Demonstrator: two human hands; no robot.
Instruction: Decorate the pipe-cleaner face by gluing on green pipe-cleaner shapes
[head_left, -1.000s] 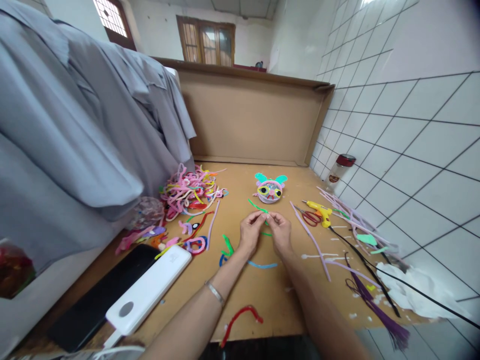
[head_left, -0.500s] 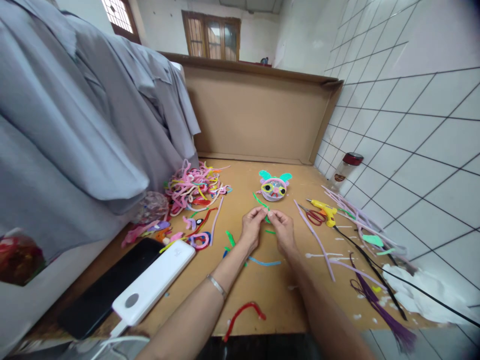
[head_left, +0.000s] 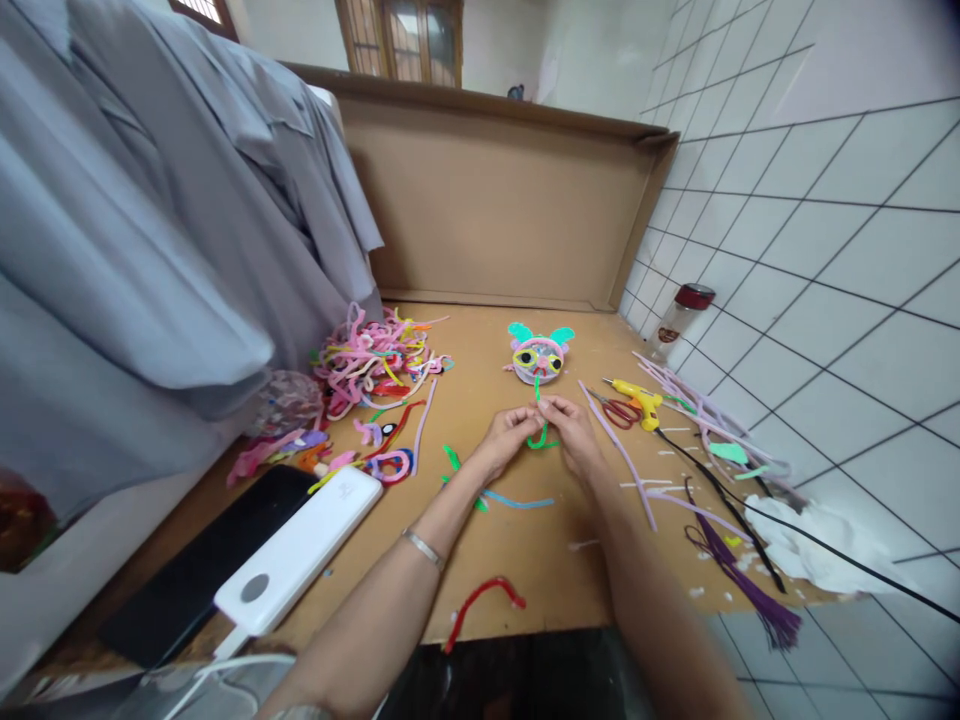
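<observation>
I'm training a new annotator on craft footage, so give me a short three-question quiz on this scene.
1. True or false: the left hand and right hand both pinch the bent green fuzzy pipe cleaner.
2. What lies right beside the yellow plastic glue gun? A) red-handled metal scissors B) a steel hammer C) a paintbrush
3. What colour are the ears on the round pipe-cleaner animal face?
Key: 1 true; 2 A; 3 teal.

Between the fingers (head_left: 525, 418) hangs a bent green pipe cleaner (head_left: 543, 440). Beyond them sits a round pipe-cleaner animal face (head_left: 538, 358); left, a tangled pipe-cleaner heap (head_left: 375, 362); right, red-handled scissors (head_left: 616, 412) beside a yellow glue gun (head_left: 637, 400).
</observation>
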